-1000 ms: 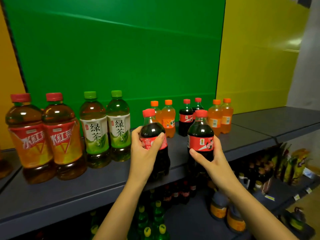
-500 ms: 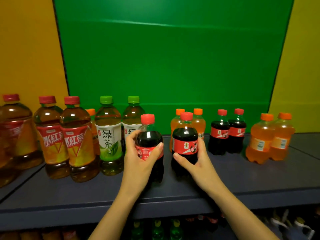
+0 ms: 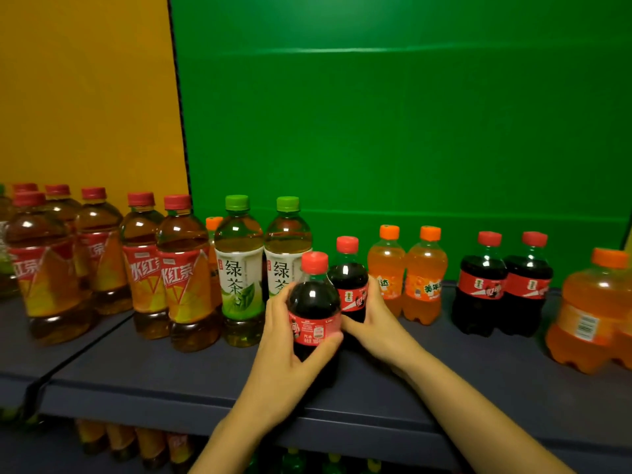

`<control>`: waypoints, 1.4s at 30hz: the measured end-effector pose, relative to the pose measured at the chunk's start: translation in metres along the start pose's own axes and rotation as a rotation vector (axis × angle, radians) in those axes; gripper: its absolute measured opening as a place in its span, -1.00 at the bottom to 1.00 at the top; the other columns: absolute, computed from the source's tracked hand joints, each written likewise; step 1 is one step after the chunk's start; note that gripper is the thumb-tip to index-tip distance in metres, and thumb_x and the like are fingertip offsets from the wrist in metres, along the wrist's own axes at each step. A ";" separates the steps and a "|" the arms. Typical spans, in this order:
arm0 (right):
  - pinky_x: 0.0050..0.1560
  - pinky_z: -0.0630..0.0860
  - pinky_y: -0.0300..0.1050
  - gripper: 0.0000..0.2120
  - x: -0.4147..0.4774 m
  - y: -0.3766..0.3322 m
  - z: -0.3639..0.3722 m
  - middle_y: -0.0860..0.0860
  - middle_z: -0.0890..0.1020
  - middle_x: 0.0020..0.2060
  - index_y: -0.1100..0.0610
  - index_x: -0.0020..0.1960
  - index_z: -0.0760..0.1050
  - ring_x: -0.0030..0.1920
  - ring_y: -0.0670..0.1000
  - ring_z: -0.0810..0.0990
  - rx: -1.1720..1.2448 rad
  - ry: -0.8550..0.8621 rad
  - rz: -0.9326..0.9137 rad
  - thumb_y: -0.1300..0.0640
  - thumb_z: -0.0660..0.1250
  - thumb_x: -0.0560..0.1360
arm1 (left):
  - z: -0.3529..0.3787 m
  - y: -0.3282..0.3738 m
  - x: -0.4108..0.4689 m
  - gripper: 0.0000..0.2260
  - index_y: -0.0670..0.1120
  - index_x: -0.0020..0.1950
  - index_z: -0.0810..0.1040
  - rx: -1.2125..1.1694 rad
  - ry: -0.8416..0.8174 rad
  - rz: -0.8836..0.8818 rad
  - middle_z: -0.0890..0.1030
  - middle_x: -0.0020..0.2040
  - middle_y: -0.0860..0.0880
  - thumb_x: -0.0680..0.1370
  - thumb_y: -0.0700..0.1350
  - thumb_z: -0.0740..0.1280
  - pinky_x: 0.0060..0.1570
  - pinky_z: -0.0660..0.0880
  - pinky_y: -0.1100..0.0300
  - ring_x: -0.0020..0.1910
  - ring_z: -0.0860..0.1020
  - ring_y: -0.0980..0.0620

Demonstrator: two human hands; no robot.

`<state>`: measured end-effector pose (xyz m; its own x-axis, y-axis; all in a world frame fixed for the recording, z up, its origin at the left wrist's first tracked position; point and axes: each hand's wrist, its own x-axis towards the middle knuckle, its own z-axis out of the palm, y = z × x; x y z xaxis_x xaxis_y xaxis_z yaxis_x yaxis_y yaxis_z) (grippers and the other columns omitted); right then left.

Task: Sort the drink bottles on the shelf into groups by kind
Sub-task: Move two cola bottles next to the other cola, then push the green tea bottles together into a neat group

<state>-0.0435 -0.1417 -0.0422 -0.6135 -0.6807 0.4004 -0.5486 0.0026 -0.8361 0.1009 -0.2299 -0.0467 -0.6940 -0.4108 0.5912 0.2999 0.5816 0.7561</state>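
Note:
My left hand (image 3: 290, 350) grips a small cola bottle (image 3: 314, 302) with a red cap, near the front of the dark shelf (image 3: 171, 381). My right hand (image 3: 379, 323) holds a second cola bottle (image 3: 349, 278) just behind and to the right, beside the first. To their left stand two green tea bottles (image 3: 239, 268) and several red-capped iced tea bottles (image 3: 181, 268). On the right are two orange soda bottles (image 3: 407, 271), two more cola bottles (image 3: 502, 285), and another orange soda (image 3: 595, 309) at the frame edge.
One small orange soda (image 3: 213, 241) peeks out behind the iced tea and green tea. A green back panel (image 3: 393, 114) and an orange one (image 3: 85, 97) close off the shelf. More bottles (image 3: 136, 443) stand on a lower shelf.
Both hands have carried their cola bottles leftward along the shelf, toward the green tea. The two colas now stand closer together, and the view has swung left.

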 end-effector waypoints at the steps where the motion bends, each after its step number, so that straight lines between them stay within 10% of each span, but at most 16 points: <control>1: 0.30 0.33 -0.25 -0.27 0.006 0.002 0.001 0.00 0.36 0.31 0.08 0.43 0.07 0.32 -0.09 0.37 -0.034 0.005 0.000 0.16 0.43 0.41 | -0.003 0.001 -0.002 -0.34 0.31 0.33 0.12 0.072 -0.015 0.013 0.31 0.23 0.33 0.30 0.23 0.35 0.14 0.27 0.57 0.25 0.32 0.43; 11: 0.20 0.30 -0.12 -0.36 0.044 -0.004 0.013 0.09 0.40 0.31 0.13 0.40 0.12 0.33 0.07 0.38 -0.094 -0.026 0.102 0.13 0.38 0.45 | -0.004 -0.008 -0.007 -0.40 0.30 0.14 0.21 0.245 0.076 0.012 0.46 0.12 0.28 0.30 0.05 0.52 0.02 0.41 0.50 0.11 0.44 0.41; 19: 0.41 0.26 -0.03 -0.49 0.024 -0.021 -0.011 0.11 0.30 0.42 0.19 0.45 0.14 0.40 0.04 0.30 -0.079 -0.022 0.061 0.26 0.21 0.54 | 0.012 -0.009 -0.005 -0.31 0.05 0.38 0.31 0.410 0.169 0.040 0.48 0.24 0.18 0.32 0.15 0.47 0.16 0.42 0.31 0.24 0.44 0.21; 32: 0.08 0.39 -0.46 -0.65 -0.031 -0.073 -0.007 -0.19 0.47 0.07 -0.17 0.08 0.36 0.13 -0.21 0.46 -0.068 0.292 -0.392 0.27 0.26 0.49 | -0.009 0.002 0.000 -0.52 0.05 0.15 0.47 0.459 0.276 0.117 0.50 0.01 0.18 0.36 0.30 0.27 -0.09 0.43 0.43 0.03 0.49 0.24; 42: 0.37 0.24 -0.21 -0.51 0.004 -0.114 0.065 0.03 0.39 0.29 0.19 0.40 0.24 0.34 -0.02 0.35 -0.156 0.428 -0.347 0.31 0.25 0.50 | -0.085 0.005 0.049 -0.39 -0.13 0.43 0.22 0.245 0.335 0.119 0.38 0.36 -0.04 0.45 0.01 0.33 0.33 0.30 0.20 0.35 0.34 0.07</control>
<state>0.0533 -0.1919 0.0300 -0.5401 -0.3042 0.7847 -0.8162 -0.0378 -0.5765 0.1241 -0.3067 0.0098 -0.4010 -0.5123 0.7595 0.1729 0.7718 0.6119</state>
